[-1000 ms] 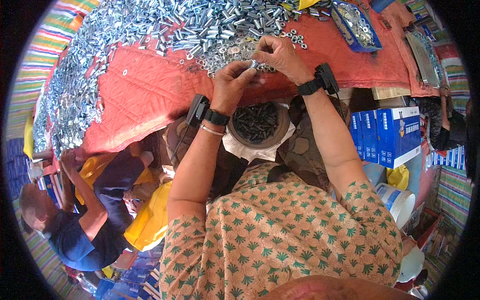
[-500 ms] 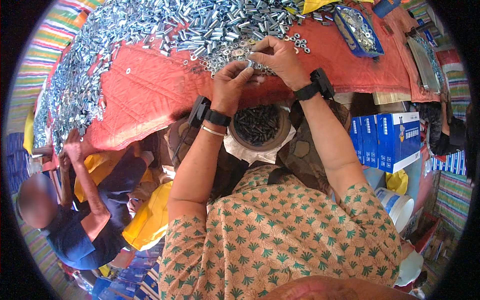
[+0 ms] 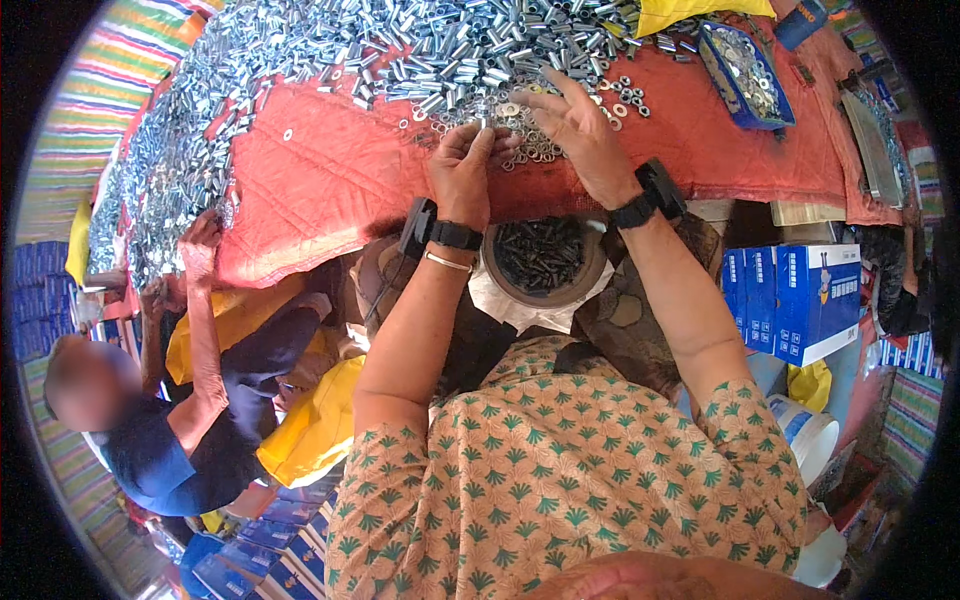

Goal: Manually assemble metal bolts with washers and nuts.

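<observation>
Fingertips first: the left hand has thumb and fingers pinched together on a small silver bolt, holding it upright just above the red cloth. The right hand sits just beside it with fingers spread apart, tips resting in a scatter of washers and nuts; whether it has actually picked one up I can't tell. These bits look tiny, hard and slick, light on their own, so I'd say pinch them by the sides with fingertips or they'll skip away. Nearer the body, between the forearms, there's a round bowl of dark screws. Farther back a huge pile of silver sleeves crowds the cloth, and a blue tray of washers sits far right. Blue boxes stack up on the right, and another person works on the left.
</observation>
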